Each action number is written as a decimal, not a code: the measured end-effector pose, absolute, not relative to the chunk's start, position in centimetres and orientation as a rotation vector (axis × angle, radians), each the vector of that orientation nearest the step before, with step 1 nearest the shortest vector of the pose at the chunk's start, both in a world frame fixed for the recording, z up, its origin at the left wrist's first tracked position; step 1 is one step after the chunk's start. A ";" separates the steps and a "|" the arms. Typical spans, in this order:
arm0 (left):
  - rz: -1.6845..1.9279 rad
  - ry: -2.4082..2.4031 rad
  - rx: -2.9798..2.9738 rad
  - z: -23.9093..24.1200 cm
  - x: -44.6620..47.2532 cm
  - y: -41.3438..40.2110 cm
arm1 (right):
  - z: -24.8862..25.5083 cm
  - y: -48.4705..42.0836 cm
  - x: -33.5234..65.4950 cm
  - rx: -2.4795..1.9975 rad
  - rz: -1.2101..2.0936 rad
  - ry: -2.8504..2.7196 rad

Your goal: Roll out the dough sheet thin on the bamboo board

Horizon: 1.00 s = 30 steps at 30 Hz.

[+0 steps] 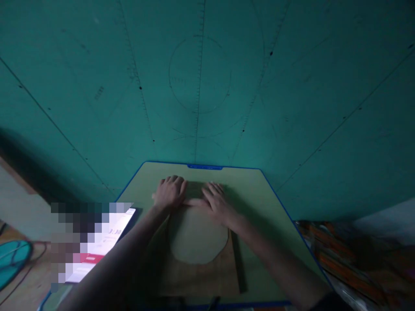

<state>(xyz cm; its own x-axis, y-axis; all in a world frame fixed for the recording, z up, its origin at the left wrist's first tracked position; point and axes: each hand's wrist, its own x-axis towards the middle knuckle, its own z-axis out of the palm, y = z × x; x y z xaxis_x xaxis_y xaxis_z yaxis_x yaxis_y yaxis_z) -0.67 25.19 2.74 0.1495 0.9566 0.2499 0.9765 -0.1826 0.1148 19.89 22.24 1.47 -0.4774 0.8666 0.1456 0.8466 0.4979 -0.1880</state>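
A brown sheet of paper or card [201,276] with a large rounded cut-out lies on a pale green board with a blue rim [259,198]. My left hand [170,192] rests on the sheet's far left part with its fingers curled down onto it. My right hand [215,202] lies flat on the sheet's far edge, fingers stretched out and pointing left, its fingertips beside the left hand. Neither hand lifts anything; both press on the sheet.
A large teal cutting mat [201,86] with printed lines and circles fills the far view. A phone or tablet with a lit screen [100,244] lies at the board's left. A teal fan [13,259] sits at lower left. Cluttered items [350,255] lie at right.
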 end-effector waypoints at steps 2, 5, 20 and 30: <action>-0.403 -2.002 -2.253 1.9 -1.0 22.8 | 1.0 19.5 20.0 -1.297 0.160 -2.581; -0.380 -2.067 -2.207 1.6 -0.8 21.4 | 0.7 17.3 20.1 -1.197 0.176 -2.595; -0.543 -2.114 -2.439 3.7 4.3 32.8 | 1.7 21.9 20.8 -1.603 0.174 -2.502; -0.411 -1.983 -2.482 2.5 -1.5 26.1 | 2.5 16.3 16.9 -1.180 0.344 -2.641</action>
